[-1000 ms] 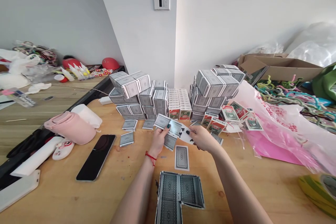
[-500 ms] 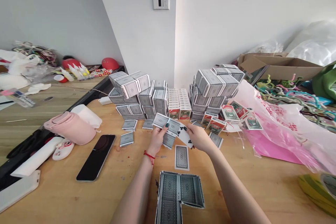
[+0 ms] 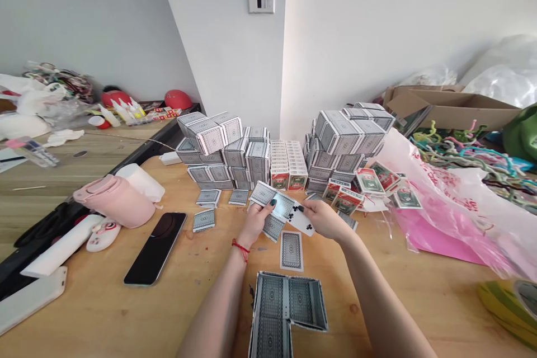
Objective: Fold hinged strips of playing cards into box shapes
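At bottom centre of the frame, an L-shaped grey-patterned card structure (image 3: pixel 272 299) rests on the pale brown wooden bench (image 3: pixel 188 319). Above it lies one rectangular grey-backed playing card (image 3: pixel 291 250). At mid-frame, the left hand (image 3: pixel 254 222) has its fingers clamped on a flat grey-patterned card piece (image 3: pixel 264 193); the right hand (image 3: pixel 329 220) has its fingers pinched on an adjoining white card with black clubs (image 3: pixel 300 222). Farther back stand blocky grey-patterned card stacks (image 3: pixel 340 133).

Soft bright light, wide-angle edge distortion
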Available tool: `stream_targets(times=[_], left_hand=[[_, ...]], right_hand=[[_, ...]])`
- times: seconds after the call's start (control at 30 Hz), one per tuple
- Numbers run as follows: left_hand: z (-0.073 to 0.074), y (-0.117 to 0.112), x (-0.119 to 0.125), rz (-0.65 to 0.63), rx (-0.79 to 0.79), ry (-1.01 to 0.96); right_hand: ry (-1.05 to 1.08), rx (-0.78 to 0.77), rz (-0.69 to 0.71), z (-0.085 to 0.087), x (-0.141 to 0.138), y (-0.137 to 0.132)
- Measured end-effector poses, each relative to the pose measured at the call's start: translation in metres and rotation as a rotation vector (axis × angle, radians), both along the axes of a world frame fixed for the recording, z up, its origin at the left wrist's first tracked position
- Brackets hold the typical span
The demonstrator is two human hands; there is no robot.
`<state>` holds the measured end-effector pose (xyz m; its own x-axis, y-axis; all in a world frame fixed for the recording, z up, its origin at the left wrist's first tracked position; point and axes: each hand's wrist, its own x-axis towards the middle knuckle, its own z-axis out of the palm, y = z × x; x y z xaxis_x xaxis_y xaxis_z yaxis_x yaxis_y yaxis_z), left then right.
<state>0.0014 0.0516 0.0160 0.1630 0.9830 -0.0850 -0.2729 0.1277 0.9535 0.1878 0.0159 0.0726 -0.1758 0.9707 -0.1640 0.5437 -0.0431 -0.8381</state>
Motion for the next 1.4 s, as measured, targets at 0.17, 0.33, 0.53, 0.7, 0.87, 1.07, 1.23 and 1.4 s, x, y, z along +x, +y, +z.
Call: stream_targets(times=[0.17, 0.33, 0.53, 0.7, 0.87, 1.07, 1.23, 1.4], left_hand=[[0.004, -0.002, 0.003, -0.047, -0.016, 0.005], [0.005, -0.002, 0.004, -0.060, -0.037, 0.003], [0.000, 0.002, 0.004, 0.071, -0.039, -0.046], [-0.002, 0.008, 0.001, 0.155, -0.067, -0.064], [0.012, 0.007, -0.019, -0.042, -0.161, -0.293], [0.022, 0.007, -0.032, 0.042, -0.071, -0.493], [0.019, 0.010, -0.028, 0.178, -0.100, -0.457], [0.017, 0.011, -0.028, 0.162, -0.124, -0.410]], right_hand=[[-0.049, 0.000, 0.010, -0.001, 0.005, 0.000], [-0.019, 0.008, -0.007, -0.006, 0.006, 0.001], [0.369, -0.144, -0.262, -0.007, 0.002, 0.004], [0.671, -0.282, -0.213, -0.017, -0.001, 0.007], [0.721, -0.495, -0.038, -0.028, -0.003, 0.007], [0.718, -0.682, 0.190, -0.031, -0.010, 0.002], [0.711, -0.654, 0.127, -0.040, -0.018, 0.001], [0.752, -0.546, 0.047, -0.045, -0.024, -0.008]])
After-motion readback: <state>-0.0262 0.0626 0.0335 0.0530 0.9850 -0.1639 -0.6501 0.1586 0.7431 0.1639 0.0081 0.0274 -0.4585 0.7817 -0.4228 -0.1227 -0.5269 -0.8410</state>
